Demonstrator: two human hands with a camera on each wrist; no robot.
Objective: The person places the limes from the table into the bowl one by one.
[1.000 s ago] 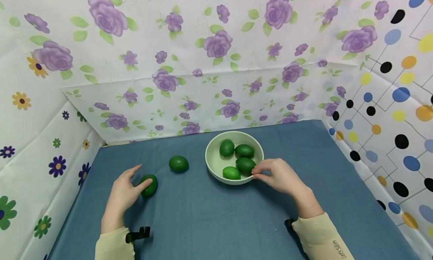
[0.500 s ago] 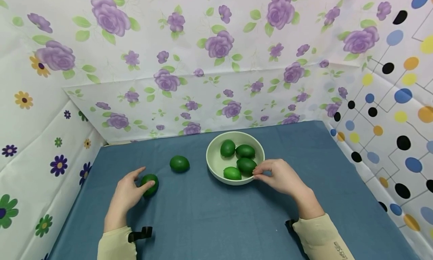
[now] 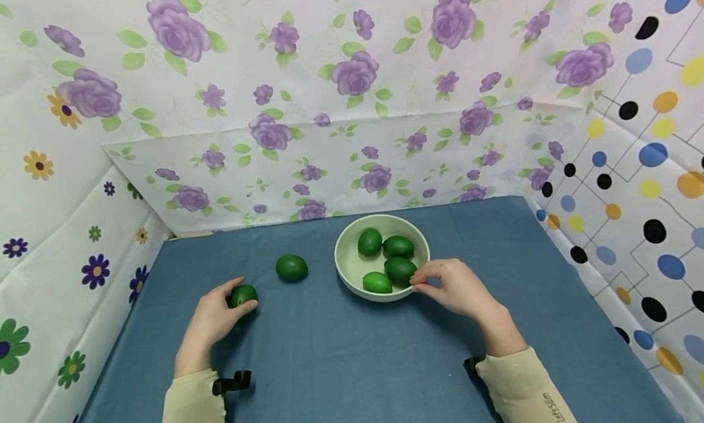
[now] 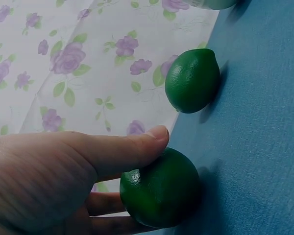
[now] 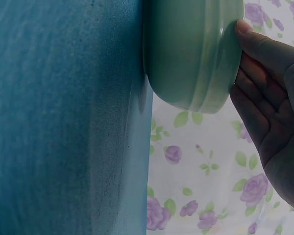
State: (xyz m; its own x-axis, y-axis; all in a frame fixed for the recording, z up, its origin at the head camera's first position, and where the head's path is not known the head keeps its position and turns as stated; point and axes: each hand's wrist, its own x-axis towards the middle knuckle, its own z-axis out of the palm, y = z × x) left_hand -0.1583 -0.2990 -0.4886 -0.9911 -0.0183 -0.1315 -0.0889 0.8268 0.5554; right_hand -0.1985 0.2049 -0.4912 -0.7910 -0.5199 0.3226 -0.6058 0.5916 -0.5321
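Observation:
My left hand (image 3: pixel 211 319) is around a dark green lime (image 3: pixel 243 296) on the left of the table. In the left wrist view the thumb lies along the near side of this lime (image 4: pixel 161 191), and the fingers reach behind it. Another dark green lime (image 3: pixel 291 268) lies just beyond, to the right. My right hand (image 3: pixel 453 288) pinches the right rim of a pale green bowl (image 3: pixel 352 270) with thumb and fingertips. In the bowl lie several limes, one a brighter green (image 3: pixel 377 282). The right wrist view shows the bowl's outer wall (image 5: pixel 196 54) with the fingers at its rim.
A blue cloth (image 3: pixel 341 362) covers the table. Behind it stands a white floral curtain (image 3: pixel 330 154). Patterned sheets rise on both sides, one with dots (image 3: pixel 632 184) at right and one with flowers (image 3: pixel 66 301) at left.
My left hand has moved slightly right and its thumb and fingers have closed in around the lime. The right hand stays at the bowl's rim.

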